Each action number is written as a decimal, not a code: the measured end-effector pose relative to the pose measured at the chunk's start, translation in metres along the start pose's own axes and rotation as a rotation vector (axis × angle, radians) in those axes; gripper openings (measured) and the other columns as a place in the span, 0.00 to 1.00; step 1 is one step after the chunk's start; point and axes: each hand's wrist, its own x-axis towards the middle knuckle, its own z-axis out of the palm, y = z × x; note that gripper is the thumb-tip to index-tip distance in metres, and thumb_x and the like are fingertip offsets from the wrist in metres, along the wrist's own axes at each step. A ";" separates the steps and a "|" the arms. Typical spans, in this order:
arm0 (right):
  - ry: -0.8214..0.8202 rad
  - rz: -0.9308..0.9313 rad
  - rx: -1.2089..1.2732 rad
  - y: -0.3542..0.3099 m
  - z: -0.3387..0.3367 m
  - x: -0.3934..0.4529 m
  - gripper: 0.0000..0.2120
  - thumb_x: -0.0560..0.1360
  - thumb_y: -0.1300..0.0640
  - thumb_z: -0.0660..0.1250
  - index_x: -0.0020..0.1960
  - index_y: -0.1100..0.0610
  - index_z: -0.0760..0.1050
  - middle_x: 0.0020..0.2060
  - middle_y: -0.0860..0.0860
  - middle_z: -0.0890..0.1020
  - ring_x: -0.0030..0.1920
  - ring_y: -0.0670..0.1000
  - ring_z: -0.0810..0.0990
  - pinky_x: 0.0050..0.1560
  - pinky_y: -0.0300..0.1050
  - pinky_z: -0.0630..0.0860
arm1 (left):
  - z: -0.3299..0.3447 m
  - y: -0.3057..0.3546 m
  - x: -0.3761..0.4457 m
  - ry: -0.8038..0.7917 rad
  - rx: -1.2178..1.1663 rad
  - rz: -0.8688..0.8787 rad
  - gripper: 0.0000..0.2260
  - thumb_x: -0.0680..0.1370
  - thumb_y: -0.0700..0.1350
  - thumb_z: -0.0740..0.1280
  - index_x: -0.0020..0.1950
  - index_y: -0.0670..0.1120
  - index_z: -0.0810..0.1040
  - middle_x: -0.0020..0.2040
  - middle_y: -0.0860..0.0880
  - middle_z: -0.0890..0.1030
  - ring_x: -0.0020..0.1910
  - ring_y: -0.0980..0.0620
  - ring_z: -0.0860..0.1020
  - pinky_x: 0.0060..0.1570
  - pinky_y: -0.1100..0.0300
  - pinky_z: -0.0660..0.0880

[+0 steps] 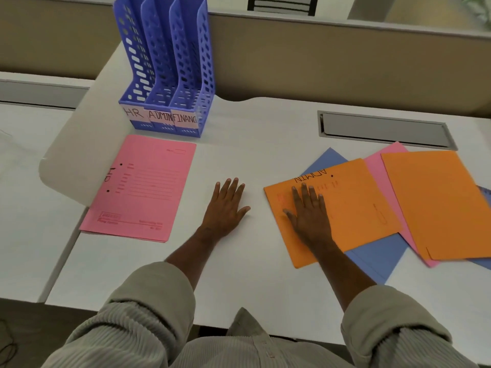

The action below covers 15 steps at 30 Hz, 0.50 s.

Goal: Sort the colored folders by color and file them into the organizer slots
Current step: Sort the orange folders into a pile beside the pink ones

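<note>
A blue three-slot organizer (164, 75) labelled HR, ADMIN and FINANCE stands at the back left, its slots holding nothing visible. A pink folder marked HR (143, 187) lies flat in front of it. My left hand (225, 208) rests flat on the bare white desk, fingers straight. My right hand (309, 213) presses flat on an orange folder marked ADMIN (350, 208). That folder tops a loose pile with a blue folder (377, 258), a pink folder (380, 171) and a second orange folder (438, 203).
The white desk (252, 144) has a grey cable tray cover (385, 128) at the back right. A beige partition (318, 62) runs along the far edge. Another blue edge (485, 192) peeks out at the far right.
</note>
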 end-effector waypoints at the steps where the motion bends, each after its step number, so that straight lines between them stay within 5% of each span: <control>1: -0.007 0.006 -0.002 0.007 0.001 -0.002 0.37 0.79 0.35 0.41 0.82 0.54 0.44 0.81 0.58 0.47 0.81 0.58 0.44 0.79 0.59 0.42 | 0.001 0.008 0.003 0.001 -0.003 0.011 0.31 0.84 0.61 0.48 0.82 0.46 0.49 0.82 0.44 0.48 0.81 0.44 0.45 0.78 0.45 0.40; 9: -0.021 0.058 0.022 0.072 -0.001 -0.016 0.38 0.78 0.34 0.38 0.82 0.54 0.46 0.81 0.57 0.47 0.81 0.58 0.44 0.79 0.59 0.43 | 0.004 0.077 0.032 0.014 -0.004 0.093 0.32 0.83 0.61 0.51 0.81 0.43 0.53 0.81 0.42 0.52 0.81 0.42 0.50 0.78 0.43 0.43; 15: -0.006 0.085 0.051 0.117 -0.003 -0.024 0.41 0.76 0.32 0.33 0.82 0.54 0.47 0.81 0.58 0.48 0.81 0.59 0.46 0.79 0.59 0.44 | 0.006 0.121 0.053 -0.011 0.031 0.088 0.34 0.81 0.63 0.43 0.82 0.44 0.47 0.82 0.42 0.48 0.81 0.42 0.49 0.78 0.43 0.44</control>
